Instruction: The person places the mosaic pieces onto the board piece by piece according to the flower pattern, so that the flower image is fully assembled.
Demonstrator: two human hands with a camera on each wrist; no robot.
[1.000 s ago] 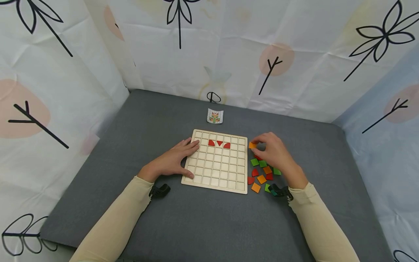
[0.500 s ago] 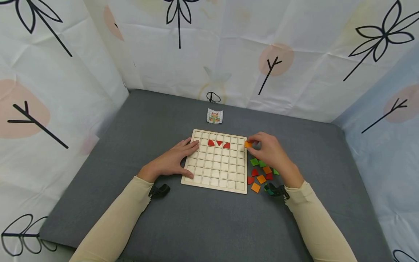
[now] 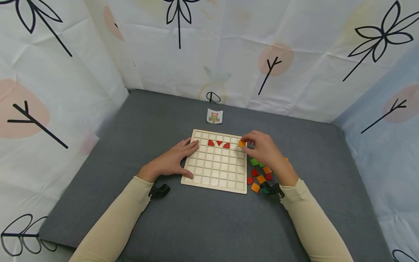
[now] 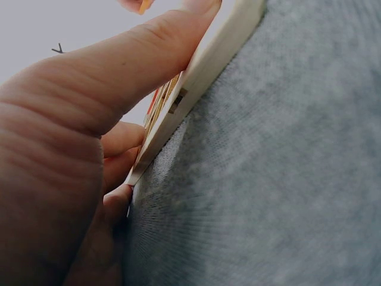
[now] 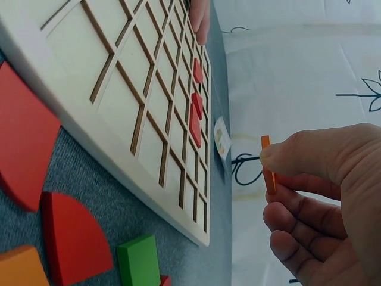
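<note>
A pale wooden grid board [image 3: 216,167] lies on the table, with three red pieces [image 3: 219,143] set in one row near its far side. Across the board's left edge rests my left hand [image 3: 173,160], fingers spread and thumb on the near part; the left wrist view shows the thumb [image 4: 137,59] on the board's rim. My right hand [image 3: 263,147] pinches an orange square tile [image 3: 242,143] above the board's right edge. In the right wrist view that orange tile [image 5: 269,167] stands on edge between thumb and fingertips, raised off the board.
Loose green, red and orange pieces [image 3: 255,187] lie to the right of the board, some hidden under the right forearm. A small picture card [image 3: 214,116] with a coloured pattern on a grid lies beyond the board. Printed white cloth [image 3: 229,54] hangs around the grey table [image 3: 203,225].
My right hand has moved left with the orange tile, from beside the board to over its right edge. The left hand and the board stay in place.
</note>
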